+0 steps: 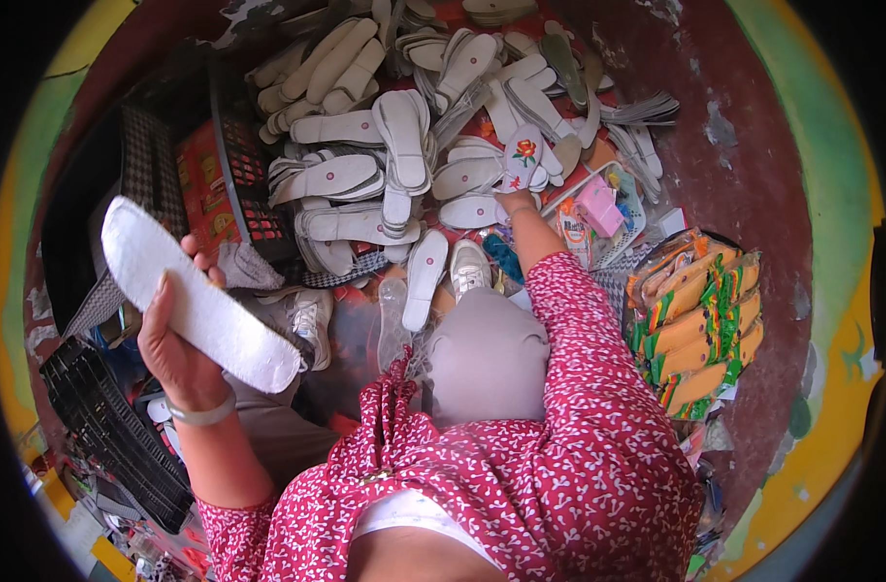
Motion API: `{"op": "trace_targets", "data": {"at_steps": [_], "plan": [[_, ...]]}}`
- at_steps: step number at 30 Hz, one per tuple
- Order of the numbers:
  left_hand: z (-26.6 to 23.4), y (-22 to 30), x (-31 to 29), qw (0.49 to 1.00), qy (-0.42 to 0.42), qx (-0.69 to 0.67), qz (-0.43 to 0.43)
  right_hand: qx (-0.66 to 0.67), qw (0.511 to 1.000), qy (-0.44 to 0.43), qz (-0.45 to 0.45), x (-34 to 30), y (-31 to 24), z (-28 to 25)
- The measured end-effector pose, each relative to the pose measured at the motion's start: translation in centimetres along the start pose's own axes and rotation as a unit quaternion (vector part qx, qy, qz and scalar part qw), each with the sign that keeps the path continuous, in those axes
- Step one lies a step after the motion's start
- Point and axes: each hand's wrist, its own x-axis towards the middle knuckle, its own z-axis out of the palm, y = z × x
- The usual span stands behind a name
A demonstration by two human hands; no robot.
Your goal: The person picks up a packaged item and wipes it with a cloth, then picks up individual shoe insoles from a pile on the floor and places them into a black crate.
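My left hand is raised at the left, its thumb and fingers closed round a thick white insole. That insole is tilted, its broad end up and to the left. Farther off to the right, my outstretched right hand grips the lower end of an insole embroidered with a red flower; most of its fingers are hidden. Beyond and beside that hand lie loose heaps of pale insoles, many with a small round mark. A single white insole lies near my shoe.
A black plastic crate stands at the left. To the right are a white basket with a pink block and several packaged orange-tan insoles. My shoes are among the goods. Black strips lie at lower left.
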Motion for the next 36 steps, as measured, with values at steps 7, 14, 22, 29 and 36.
{"op": "trace_targets", "data": {"at_steps": [7, 14, 22, 29, 36], "plan": [[0.0, -0.8, 0.2, 0.996, 0.061, 0.058, -0.022, -0.057, 0.987, 0.043, 0.145, -2.7, -4.6, -1.0], [0.6, -1.3, -0.3, 0.995, 0.068, 0.068, 0.000, 0.133, 0.976, 0.162, 0.062, -8.1, -7.0, -6.1], [0.4, -0.8, -1.6, 0.997, 0.045, 0.065, -0.009, 0.132, 0.938, 0.310, 0.078, -13.9, 4.1, -11.5], [-0.1, -1.1, -1.3, 0.995, 0.055, 0.069, -0.043, -0.004, 0.935, 0.327, -0.141, -10.6, 1.1, -9.3], [0.0, -1.3, 0.1, 0.993, 0.073, 0.082, -0.046, -0.097, 0.992, 0.074, -0.017, 2.2, -3.2, -9.4]]}}
